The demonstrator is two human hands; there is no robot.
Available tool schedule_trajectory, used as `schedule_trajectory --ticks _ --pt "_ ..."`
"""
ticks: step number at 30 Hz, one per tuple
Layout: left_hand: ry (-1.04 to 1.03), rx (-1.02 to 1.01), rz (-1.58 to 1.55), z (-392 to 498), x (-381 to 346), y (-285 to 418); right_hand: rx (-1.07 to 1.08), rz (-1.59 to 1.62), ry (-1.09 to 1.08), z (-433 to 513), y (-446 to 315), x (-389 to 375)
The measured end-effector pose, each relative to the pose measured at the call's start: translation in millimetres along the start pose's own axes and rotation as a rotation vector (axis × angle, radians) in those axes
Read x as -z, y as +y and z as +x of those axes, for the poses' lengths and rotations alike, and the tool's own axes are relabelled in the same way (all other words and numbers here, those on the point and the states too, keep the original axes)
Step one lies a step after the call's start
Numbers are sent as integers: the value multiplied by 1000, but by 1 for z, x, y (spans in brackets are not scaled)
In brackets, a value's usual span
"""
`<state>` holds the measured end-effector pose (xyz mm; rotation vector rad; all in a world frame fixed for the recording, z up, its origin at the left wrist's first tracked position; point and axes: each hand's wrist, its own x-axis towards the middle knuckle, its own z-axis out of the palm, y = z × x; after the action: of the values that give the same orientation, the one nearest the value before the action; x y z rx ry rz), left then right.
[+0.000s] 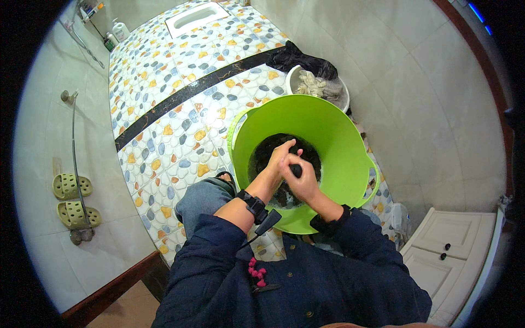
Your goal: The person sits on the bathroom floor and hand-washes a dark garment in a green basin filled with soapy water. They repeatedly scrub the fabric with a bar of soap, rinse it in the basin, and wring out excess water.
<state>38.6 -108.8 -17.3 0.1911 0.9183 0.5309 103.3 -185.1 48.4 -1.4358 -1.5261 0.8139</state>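
Both of my hands meet over the mouth of a large lime-green plastic tub. My left hand reaches in with some fingers extended, and its palm side is partly covered by the other hand. Close against it, my right hand is curled around a small black bunch that looks like wet cloth. Whether the left hand also grips this bunch cannot be told. Below them, dark wet cloth lies in water with some suds at the tub's bottom.
Behind the tub stands a white basin holding pale cloth, with a black bag or garment beside it. A black raised strip crosses the pebble-patterned floor. Right is a white cabinet; left, green clogs hang on the wall.
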Motion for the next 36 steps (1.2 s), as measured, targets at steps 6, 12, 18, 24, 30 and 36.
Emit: schedule_trajectory --ticks 6,12,18,24,30,36 --pt "-198 -89 -136 -21 -21 -21 -72 -94 379 28 17 19" --pt "-247 -397 330 -19 -12 -20 299 34 197 13 5 8" --pt "-96 -132 -80 -12 -15 -34 -182 -77 422 21 21 17" --pt "-384 -208 -142 1 -2 -30 215 -16 225 13 38 6" --pt "-149 -106 5 -10 -10 -23 -453 -132 432 39 88 46" --pt "-82 96 -68 2 1 -17 -80 -34 217 17 61 25"
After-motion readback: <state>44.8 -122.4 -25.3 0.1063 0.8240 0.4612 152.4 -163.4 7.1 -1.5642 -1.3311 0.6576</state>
